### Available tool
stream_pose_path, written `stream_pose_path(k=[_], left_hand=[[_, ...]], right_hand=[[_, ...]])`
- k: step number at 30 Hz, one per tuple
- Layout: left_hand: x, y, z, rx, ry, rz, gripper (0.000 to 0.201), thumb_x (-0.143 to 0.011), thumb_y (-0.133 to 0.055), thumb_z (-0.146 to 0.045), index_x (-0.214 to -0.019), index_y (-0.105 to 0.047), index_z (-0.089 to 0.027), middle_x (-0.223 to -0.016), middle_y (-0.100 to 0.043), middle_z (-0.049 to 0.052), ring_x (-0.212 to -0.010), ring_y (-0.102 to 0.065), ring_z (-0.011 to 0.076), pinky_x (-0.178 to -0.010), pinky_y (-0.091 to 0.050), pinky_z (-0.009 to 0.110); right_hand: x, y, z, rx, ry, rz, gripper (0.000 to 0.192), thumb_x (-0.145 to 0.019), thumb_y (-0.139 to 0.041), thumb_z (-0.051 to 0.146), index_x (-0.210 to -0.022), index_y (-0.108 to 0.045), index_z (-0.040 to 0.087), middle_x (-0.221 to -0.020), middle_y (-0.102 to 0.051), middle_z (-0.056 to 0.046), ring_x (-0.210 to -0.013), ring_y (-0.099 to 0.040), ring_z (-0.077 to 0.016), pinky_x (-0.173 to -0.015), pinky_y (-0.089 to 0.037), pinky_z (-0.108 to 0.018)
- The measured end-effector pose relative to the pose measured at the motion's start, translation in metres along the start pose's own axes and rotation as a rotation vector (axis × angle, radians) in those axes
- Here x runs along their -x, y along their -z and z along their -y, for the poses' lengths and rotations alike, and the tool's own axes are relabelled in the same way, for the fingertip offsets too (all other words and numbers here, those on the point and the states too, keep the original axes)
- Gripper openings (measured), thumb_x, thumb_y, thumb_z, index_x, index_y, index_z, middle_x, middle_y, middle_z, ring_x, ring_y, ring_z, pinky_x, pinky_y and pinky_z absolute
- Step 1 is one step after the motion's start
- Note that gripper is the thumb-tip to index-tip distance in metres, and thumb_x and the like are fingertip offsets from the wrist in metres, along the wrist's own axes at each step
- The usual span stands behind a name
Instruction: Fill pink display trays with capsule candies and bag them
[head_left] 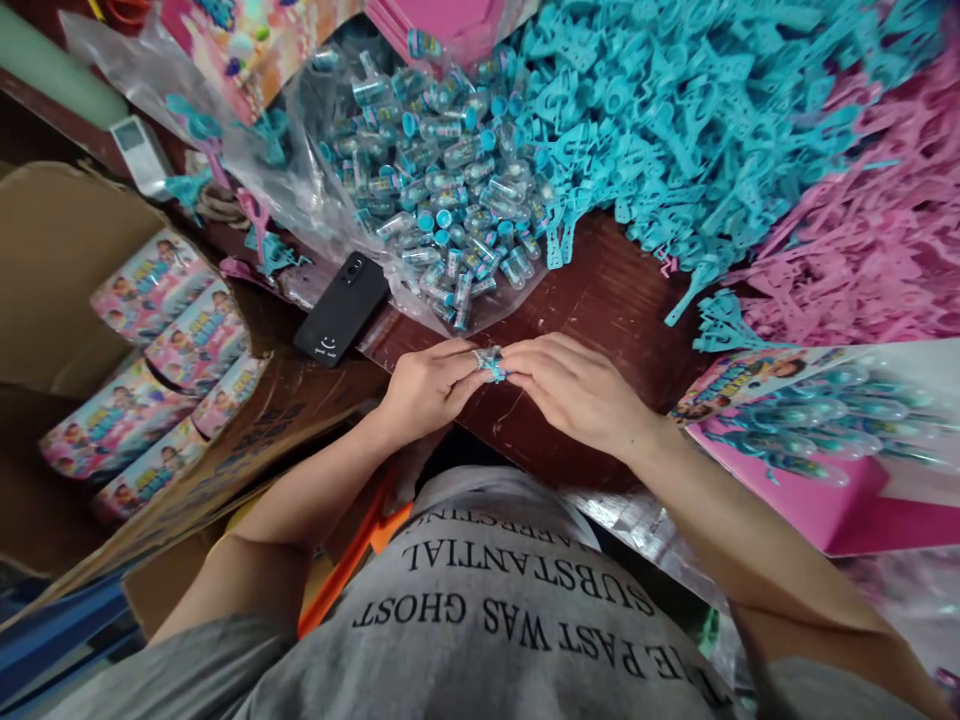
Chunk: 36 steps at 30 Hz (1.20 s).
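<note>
A small clear capsule with blue parts (493,365) sits pinched between the fingertips of the left hand (424,385) and the right hand (574,390), just above the dark tabletop (600,300) at its near edge. Only a sliver of it shows: a glint of transparent plastic and a patch of turquoise, the rest hidden by fingers. Its exact shape and tilt cannot be made out. Both hands close in on it from either side, thumbs and forefingers meeting at the piece.

Turquoise plastic pieces (697,110) heap beside pink plastic pieces (862,260), near a black phone (341,308) on dark brown table (600,300).
</note>
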<state>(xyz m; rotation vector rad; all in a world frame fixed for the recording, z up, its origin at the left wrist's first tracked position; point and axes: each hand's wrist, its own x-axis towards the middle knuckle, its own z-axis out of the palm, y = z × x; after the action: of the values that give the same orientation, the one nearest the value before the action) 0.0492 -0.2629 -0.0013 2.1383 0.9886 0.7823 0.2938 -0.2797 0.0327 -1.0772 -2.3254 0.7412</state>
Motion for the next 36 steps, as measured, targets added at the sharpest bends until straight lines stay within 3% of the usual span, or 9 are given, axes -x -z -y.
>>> stream_pose_path(k=[5,9,15,21,24,27,31,33,36], left_hand=[[0.013,-0.01,-0.001,-0.193,-0.031,-0.072,0.029,-0.111,-0.056,-0.036,-0.106,-0.082,-0.023,-0.098,-0.081,0.006,-0.08,-0.074,0.0161,-0.068,-0.055,0.025],[0.019,-0.009,0.004,-0.169,-0.007,-0.011,0.03,-0.111,-0.057,-0.038,-0.104,-0.082,-0.023,-0.096,-0.08,0.006,-0.08,-0.074,0.0161,-0.068,-0.055,0.025],[0.019,0.004,0.01,-0.037,0.02,0.098,0.032,-0.113,-0.054,-0.041,-0.109,-0.081,-0.023,-0.103,-0.08,0.007,-0.094,-0.076,0.0179,-0.08,-0.058,0.026],[0.017,0.009,0.004,0.029,-0.116,0.22,0.031,-0.113,-0.055,-0.038,-0.11,-0.081,-0.023,-0.11,-0.081,0.009,-0.096,-0.078,0.0186,-0.08,-0.059,0.027],[0.02,0.009,0.008,0.01,-0.144,0.293,0.035,-0.113,-0.052,-0.04,-0.107,-0.081,-0.022,-0.109,-0.081,0.01,-0.094,-0.078,0.0191,-0.078,-0.059,0.028],[0.023,0.011,0.011,-0.113,-0.127,0.233,0.034,-0.114,-0.05,-0.039,-0.114,-0.081,-0.024,-0.111,-0.081,0.008,-0.094,-0.079,0.0187,-0.078,-0.059,0.027],[0.023,0.014,0.013,-0.193,-0.116,0.074,0.026,-0.112,-0.055,-0.034,-0.115,-0.08,-0.026,-0.115,-0.082,0.007,-0.094,-0.078,0.0193,-0.084,-0.061,0.032],[0.02,0.016,0.012,-0.165,-0.045,-0.024,0.024,-0.11,-0.057,-0.033,-0.108,-0.079,-0.023,-0.114,-0.081,0.009,-0.097,-0.076,0.02,-0.086,-0.06,0.032],[0.016,0.016,0.008,-0.024,0.187,-0.127,0.034,-0.109,-0.059,-0.038,-0.081,-0.066,-0.02,-0.083,-0.073,0.006,-0.076,-0.068,0.0158,-0.07,-0.052,0.027]], right_hand=[[0.001,-0.008,0.001,-0.134,-0.236,0.025,0.015,-0.11,-0.054,0.032,-0.12,-0.061,0.024,-0.116,-0.08,-0.008,-0.105,-0.077,-0.0237,-0.091,-0.061,-0.041],[0.001,-0.013,-0.002,-0.25,-0.38,0.076,0.021,-0.107,-0.058,0.039,-0.123,-0.06,0.025,-0.118,-0.081,-0.007,-0.103,-0.079,-0.0237,-0.089,-0.062,-0.04],[0.01,-0.012,0.005,-0.131,-0.331,0.148,0.033,-0.106,-0.064,0.043,-0.134,-0.062,0.025,-0.131,-0.078,-0.011,-0.116,-0.077,-0.0291,-0.096,-0.062,-0.047],[0.026,-0.012,0.006,0.034,-0.083,0.186,0.028,-0.113,-0.048,0.04,-0.125,-0.067,0.025,-0.106,-0.081,-0.01,-0.097,-0.079,-0.0302,-0.083,-0.064,-0.046],[0.028,-0.023,0.007,-0.004,-0.084,0.129,0.024,-0.111,-0.051,0.041,-0.118,-0.069,0.028,-0.104,-0.082,-0.01,-0.094,-0.08,-0.0295,-0.081,-0.064,-0.045],[0.024,-0.034,0.016,-0.108,-0.287,0.054,0.025,-0.109,-0.053,0.045,-0.111,-0.071,0.027,-0.099,-0.083,-0.008,-0.086,-0.079,-0.0263,-0.076,-0.061,-0.04],[0.005,-0.03,0.014,-0.487,-0.569,0.17,0.055,-0.11,-0.044,0.064,-0.084,-0.07,0.023,-0.074,-0.076,-0.003,-0.056,-0.064,-0.0146,-0.061,-0.05,-0.03],[-0.008,-0.022,-0.001,-0.595,-0.591,0.139,0.065,-0.111,-0.033,0.07,-0.093,-0.074,0.022,-0.085,-0.08,-0.005,-0.056,-0.061,-0.0129,-0.061,-0.05,-0.03],[-0.034,-0.017,-0.032,-0.282,-0.624,-0.137,0.052,-0.111,-0.041,0.062,-0.125,-0.072,0.023,-0.112,-0.079,-0.008,-0.079,-0.071,-0.0188,-0.074,-0.055,-0.035]])
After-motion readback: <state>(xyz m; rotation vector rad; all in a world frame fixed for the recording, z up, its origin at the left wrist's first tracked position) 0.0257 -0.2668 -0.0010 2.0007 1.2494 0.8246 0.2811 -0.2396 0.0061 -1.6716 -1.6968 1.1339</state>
